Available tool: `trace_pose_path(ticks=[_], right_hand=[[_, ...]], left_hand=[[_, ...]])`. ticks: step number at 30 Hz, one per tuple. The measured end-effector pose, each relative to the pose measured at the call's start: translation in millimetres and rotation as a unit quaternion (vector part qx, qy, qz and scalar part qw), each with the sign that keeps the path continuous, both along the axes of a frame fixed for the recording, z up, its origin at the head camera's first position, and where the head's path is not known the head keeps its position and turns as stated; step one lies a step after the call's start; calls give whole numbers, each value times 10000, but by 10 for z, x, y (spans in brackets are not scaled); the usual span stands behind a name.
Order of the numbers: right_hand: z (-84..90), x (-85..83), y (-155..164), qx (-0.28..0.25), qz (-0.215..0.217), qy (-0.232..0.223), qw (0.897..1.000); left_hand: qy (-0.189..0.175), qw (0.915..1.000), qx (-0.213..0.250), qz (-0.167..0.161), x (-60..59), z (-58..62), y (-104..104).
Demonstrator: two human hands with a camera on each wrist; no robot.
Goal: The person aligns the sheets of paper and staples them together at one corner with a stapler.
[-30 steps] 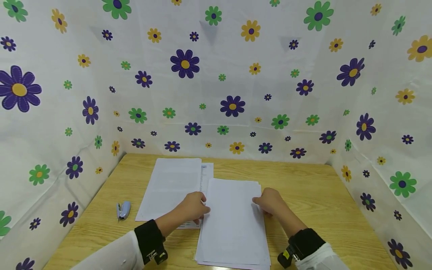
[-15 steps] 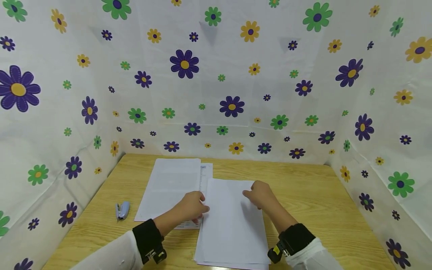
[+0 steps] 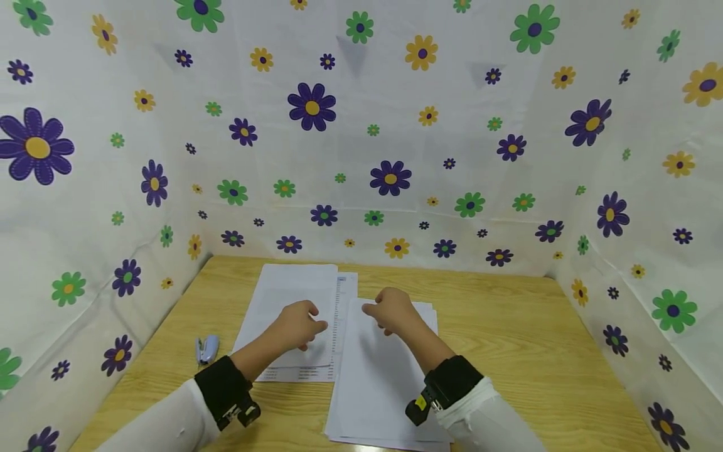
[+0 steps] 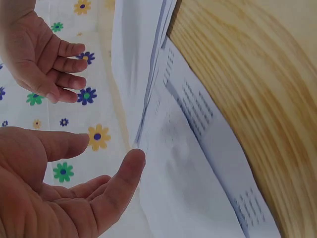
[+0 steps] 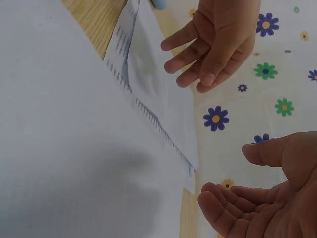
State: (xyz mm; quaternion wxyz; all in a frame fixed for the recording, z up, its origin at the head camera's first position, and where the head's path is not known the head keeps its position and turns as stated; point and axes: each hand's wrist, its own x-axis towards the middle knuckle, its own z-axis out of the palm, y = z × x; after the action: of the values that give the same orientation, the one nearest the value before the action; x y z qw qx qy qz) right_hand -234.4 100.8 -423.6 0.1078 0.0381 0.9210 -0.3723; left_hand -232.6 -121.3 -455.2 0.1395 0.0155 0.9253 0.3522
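Two piles of white paper lie side by side on the table. My left hand [image 3: 298, 324] hovers over the left paper stack [image 3: 290, 282], its thumb and fingers apart and holding nothing, as the left wrist view also shows. Over the far part of the right paper stack [image 3: 381, 389] is my right hand [image 3: 393, 311], fingers loosely bent around bare air; its shadow falls on the top sheet. A printed sheet [image 3: 346, 298] sticks out from under the left stack's blank top sheet, along its right and near edges. The right stack overlaps that printed margin.
A small light-blue stapler [image 3: 208, 349] rests on the wooden table [image 3: 497, 326], left of the papers. White cloth [image 3: 350, 138] with printed flowers walls in the table at the back and both sides. Each wrist wears a black band with a camera.
My right hand has left the right stack's right edge and moved left over the paper. My left hand has come off that stack's left edge and shifted left and up. The papers stay put.
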Motion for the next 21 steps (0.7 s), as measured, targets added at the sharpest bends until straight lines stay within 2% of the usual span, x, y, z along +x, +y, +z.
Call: trace_pose_path(ticks=[5, 11, 16, 21], right_hand=[[63, 0, -282, -366, 85, -38, 9993], [27, -17, -556, -782, 24, -211, 9967], [-47, -32, -703, -843, -59, -270, 9961], [-117, -64, -762, -767, -230, -433, 9958]], left_hand=[[72, 9995, -261, 136, -50, 21, -212], [296, 9976, -593, 200, -135, 15, -525], [373, 9948, -880, 352, -209, 14, -798], [662, 9890, -1228, 486, -268, -50, -1043]])
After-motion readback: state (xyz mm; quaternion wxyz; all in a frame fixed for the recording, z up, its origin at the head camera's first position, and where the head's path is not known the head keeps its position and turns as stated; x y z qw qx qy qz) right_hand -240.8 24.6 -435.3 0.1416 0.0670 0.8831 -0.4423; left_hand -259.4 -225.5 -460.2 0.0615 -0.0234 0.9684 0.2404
